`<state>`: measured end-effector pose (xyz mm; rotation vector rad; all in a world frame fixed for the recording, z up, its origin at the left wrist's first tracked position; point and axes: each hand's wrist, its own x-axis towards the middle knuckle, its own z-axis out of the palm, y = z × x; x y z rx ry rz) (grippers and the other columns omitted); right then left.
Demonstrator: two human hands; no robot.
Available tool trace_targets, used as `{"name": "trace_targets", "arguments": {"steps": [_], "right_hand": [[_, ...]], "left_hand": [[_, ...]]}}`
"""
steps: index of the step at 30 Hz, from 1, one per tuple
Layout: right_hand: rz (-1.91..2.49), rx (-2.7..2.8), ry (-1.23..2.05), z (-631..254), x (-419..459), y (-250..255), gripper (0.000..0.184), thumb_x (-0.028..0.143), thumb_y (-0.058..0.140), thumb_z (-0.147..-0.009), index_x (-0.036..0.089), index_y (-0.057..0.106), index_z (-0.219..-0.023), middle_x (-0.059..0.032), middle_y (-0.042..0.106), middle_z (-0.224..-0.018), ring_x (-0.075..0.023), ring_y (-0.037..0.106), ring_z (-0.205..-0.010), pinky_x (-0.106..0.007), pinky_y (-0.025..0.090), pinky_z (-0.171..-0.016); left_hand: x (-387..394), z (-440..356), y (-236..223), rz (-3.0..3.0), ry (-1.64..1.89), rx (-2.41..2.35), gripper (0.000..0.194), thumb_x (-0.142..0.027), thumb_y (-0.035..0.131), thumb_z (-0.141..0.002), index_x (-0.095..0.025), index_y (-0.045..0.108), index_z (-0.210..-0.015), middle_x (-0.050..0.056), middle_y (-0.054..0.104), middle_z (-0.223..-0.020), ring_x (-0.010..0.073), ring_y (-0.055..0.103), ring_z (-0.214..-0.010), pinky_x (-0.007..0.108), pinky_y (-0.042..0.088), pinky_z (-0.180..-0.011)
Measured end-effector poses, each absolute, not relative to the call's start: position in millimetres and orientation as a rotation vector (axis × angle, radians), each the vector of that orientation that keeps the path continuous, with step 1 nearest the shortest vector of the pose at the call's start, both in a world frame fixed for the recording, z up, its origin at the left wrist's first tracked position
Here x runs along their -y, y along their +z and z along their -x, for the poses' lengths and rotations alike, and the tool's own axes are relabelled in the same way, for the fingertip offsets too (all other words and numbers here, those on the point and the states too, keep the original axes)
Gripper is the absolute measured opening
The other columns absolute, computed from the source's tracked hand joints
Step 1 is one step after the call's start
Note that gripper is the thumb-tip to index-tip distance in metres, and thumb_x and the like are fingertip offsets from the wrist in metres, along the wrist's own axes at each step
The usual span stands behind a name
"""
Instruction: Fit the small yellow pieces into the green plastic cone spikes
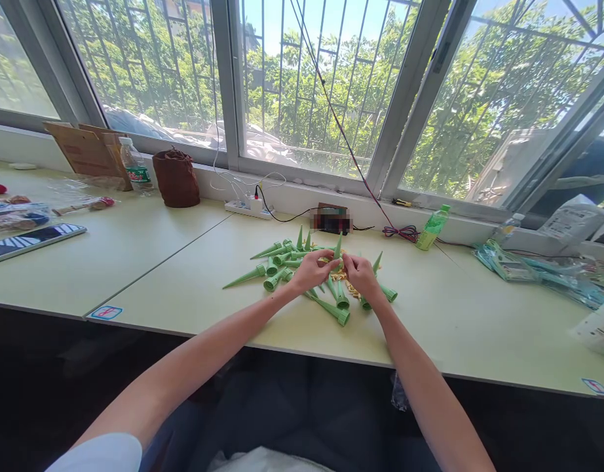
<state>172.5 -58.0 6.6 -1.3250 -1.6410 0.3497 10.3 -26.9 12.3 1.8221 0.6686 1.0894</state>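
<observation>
My left hand (pixel 312 270) grips a green watering spike (pixel 338 246), which stands with its tip up between my hands. My right hand (pixel 361 274) is closed in a pinch at the right side of the same spike. What its fingertips hold is too small to make out. Around and under both hands lie several more green spikes, among them a loose spike (pixel 331 309) in front and another spike (pixel 245 276) at the left. Small yellow pieces (pixel 351 289) lie scattered between them, partly covered by my hands.
Behind the pile is a dark device (pixel 332 219) with a cable, near a white power strip (pixel 245 208). A green-labelled bottle (pixel 432 228) and plastic packets (pixel 532 265) are on the right. On the left are a brown bag (pixel 176 177) and a phone (pixel 34 241). The table's front edge (pixel 326 356) runs beneath my forearms.
</observation>
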Motion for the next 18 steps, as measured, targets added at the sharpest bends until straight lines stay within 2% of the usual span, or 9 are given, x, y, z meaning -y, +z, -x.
{"name": "trace_targets", "arguments": {"steps": [4, 10, 12, 14, 16, 18], "right_hand": [[1.268, 1.603, 0.428, -173.8, 52.7, 2.0, 0.053, 0.061, 0.037, -0.092, 0.021, 0.042, -0.057, -0.0008, 0.045, -0.051, -0.0134, 0.040, -0.050, -0.028, 0.031, -0.050], [1.283, 1.549, 0.336, -174.6, 52.6, 3.1, 0.052, 0.060, 0.036, -0.092, 0.021, 0.044, -0.059, -0.0012, 0.047, -0.053, -0.0137, 0.041, -0.052, -0.028, 0.032, -0.052], [1.322, 1.531, 0.267, -174.4, 54.9, 5.4, 0.051, 0.059, 0.036, -0.093, 0.020, 0.045, -0.060, -0.0014, 0.049, -0.054, -0.0139, 0.042, -0.054, -0.028, 0.031, -0.054], [1.346, 1.547, 0.200, -174.1, 56.9, 7.2, 0.051, 0.058, 0.036, -0.093, 0.020, 0.046, -0.061, -0.0016, 0.050, -0.056, -0.0138, 0.042, -0.056, -0.027, 0.031, -0.055], [1.346, 1.616, 0.163, -173.7, 58.1, 7.8, 0.051, 0.057, 0.035, -0.094, 0.020, 0.044, -0.060, -0.0009, 0.049, -0.056, -0.0133, 0.040, -0.055, -0.028, 0.030, -0.056], [1.335, 1.695, 0.163, -173.3, 58.6, 7.5, 0.050, 0.055, 0.035, -0.094, 0.020, 0.042, -0.060, 0.0002, 0.047, -0.055, -0.0126, 0.037, -0.054, -0.028, 0.028, -0.055]], "left_hand": [[24.6, -11.7, 10.7, -1.951, 1.217, -0.659, 0.022, -0.034, 0.063, -0.083, -0.018, 0.066, -0.098, 0.005, 0.058, -0.103, 0.0053, 0.051, -0.058, 0.018, 0.042, -0.051], [26.0, -13.4, 11.7, -1.907, 1.248, -0.774, 0.028, -0.039, 0.061, -0.086, -0.018, 0.062, -0.104, 0.007, 0.059, -0.108, 0.0055, 0.051, -0.058, 0.018, 0.042, -0.051], [25.1, -13.5, 12.0, -1.813, 1.253, -0.829, 0.030, -0.044, 0.058, -0.088, -0.018, 0.058, -0.103, 0.005, 0.062, -0.101, 0.0042, 0.048, -0.049, 0.018, 0.037, -0.044], [23.3, -13.2, 12.1, -1.719, 1.195, -0.850, 0.034, -0.051, 0.055, -0.088, -0.019, 0.054, -0.101, 0.002, 0.063, -0.084, 0.0041, 0.044, -0.040, 0.019, 0.031, -0.038], [21.6, -13.0, 12.2, -1.628, 1.052, -0.826, 0.041, -0.059, 0.052, -0.088, -0.019, 0.051, -0.097, -0.001, 0.060, -0.068, 0.0060, 0.041, -0.033, 0.020, 0.027, -0.034], [20.9, -13.1, 12.3, -1.527, 0.897, -0.783, 0.046, -0.065, 0.050, -0.086, -0.019, 0.049, -0.092, -0.001, 0.058, -0.060, 0.0076, 0.041, -0.031, 0.021, 0.026, -0.032]]}}
